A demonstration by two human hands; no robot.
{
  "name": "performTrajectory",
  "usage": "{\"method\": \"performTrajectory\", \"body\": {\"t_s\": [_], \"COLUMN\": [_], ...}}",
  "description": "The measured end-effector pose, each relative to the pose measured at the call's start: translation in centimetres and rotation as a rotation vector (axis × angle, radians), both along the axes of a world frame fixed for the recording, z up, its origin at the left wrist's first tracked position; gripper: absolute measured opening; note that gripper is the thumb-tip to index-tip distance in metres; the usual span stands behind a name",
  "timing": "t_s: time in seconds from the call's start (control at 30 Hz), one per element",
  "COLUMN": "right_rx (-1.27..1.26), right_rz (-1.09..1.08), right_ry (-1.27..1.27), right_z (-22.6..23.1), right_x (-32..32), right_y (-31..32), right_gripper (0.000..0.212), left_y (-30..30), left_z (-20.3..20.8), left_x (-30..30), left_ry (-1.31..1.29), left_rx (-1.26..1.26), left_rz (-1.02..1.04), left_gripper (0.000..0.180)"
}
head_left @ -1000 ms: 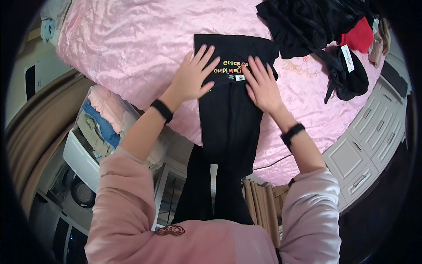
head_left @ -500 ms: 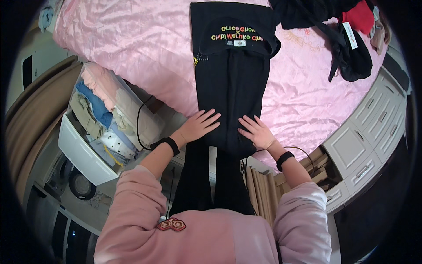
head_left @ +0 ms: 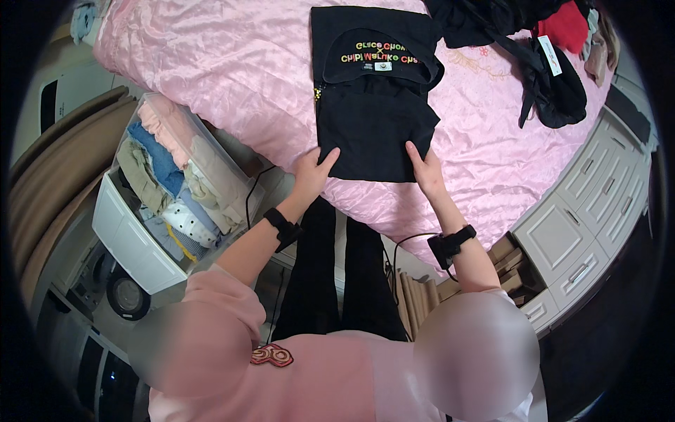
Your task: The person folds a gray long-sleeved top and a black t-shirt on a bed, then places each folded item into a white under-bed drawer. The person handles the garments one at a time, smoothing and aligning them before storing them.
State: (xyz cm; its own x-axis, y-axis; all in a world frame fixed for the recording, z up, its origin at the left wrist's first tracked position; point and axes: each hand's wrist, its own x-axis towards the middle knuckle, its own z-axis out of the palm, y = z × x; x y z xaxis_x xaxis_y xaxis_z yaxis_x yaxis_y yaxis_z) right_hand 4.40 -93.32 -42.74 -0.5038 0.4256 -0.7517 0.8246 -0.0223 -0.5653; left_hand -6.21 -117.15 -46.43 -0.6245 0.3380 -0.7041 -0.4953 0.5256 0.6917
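A black T-shirt (head_left: pixel 373 133) lies on the pink bedspread (head_left: pixel 232 105), its neckline with a small label and colourful lettering facing up at the far end. Its lower part is doubled back toward the neckline, making a fold along the near side. My left hand (head_left: pixel 316 169) grips the left end of that fold, thumb on top and fingers hidden underneath. At the right end, my right hand (head_left: pixel 427 172) pinches the cloth the same way. Both wrists wear black bands.
A clear plastic bin (head_left: pixel 232 158) of clothes with a white front stands left of the bed. Black garments (head_left: pixel 555 95), one tagged, and a red cloth (head_left: pixel 564 29) lie at the far right. White drawers (head_left: pixel 562 232) stand on the right. Thin cables run near both forearms.
My hands went from lying flat on the shirt to gripping its near edge. The lower part has been folded up and away from me, so the shirt is shorter.
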Motion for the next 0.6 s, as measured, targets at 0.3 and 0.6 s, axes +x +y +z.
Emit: {"method": "performTrajectory", "body": {"t_s": [0.3, 0.6], "right_rx": [0.278, 0.659], "right_rz": [-0.088, 0.825], "right_ry": [-0.201, 0.246], "right_z": [0.9, 1.1], "right_x": [-2.6, 0.4], "right_y": [0.0, -0.7], "right_gripper": [0.063, 0.091], "left_y": [1.5, 2.4], "left_z": [3.7, 2.9], "left_x": [0.7, 0.2], "left_ry": [0.561, 0.923], "left_rx": [-0.26, -0.217], "left_rz": [-0.015, -0.881], "left_gripper": [0.044, 0.083]}}
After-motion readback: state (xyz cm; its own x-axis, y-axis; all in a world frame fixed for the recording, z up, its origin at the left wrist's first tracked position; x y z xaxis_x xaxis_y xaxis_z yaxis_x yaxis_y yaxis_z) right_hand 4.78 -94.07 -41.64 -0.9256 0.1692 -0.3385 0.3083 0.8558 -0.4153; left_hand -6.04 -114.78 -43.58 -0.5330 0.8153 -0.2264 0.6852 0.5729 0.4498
